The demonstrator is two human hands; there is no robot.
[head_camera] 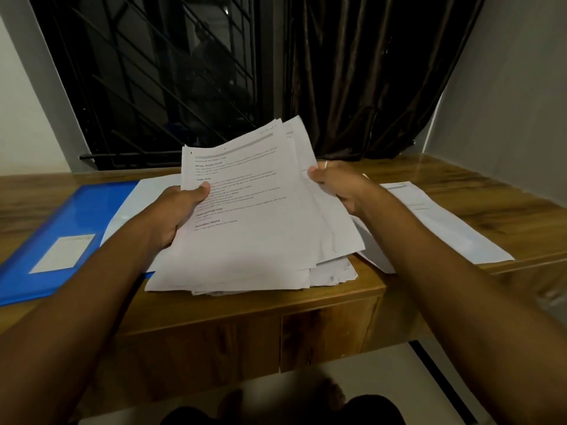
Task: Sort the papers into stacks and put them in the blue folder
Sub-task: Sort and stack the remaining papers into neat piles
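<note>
Looks down on a wooden table (pixel 478 179) spanning 9 to 3 o'clock, backed by a barred window (pixel 153 81) at 11 o'clock and a dark curtain (pixel 368 72) at 1 o'clock. Finds the blue folder (pixel 76 216) lying flat on the table at 9 o'clock, with a pale sheet (pixel 147 191) just beside its right edge. Holds the papers (pixel 260 234), a thick uneven sheaf of printed pages, at the centre, lower end down by the table's near edge and upper end lifted toward 12 o'clock. Leaves more loose sheets (pixel 445 228) spread flat at 3 o'clock, partly tucked behind the sheaf. Reaches in with both bare forearms from 7 and 5 o'clock, converging on the sheaf. Clamps the left grip (pixel 181 210) on the sheaf's left edge, thumb (pixel 202 191) pressed on the top page, fingers hidden beneath. Clamps the right grip (pixel 340 185) on the right edge higher up, thumb on top likewise, wrist bent inward. Shows a white label (pixel 63 254) on the folder's cover at 8 o'clock.
</note>
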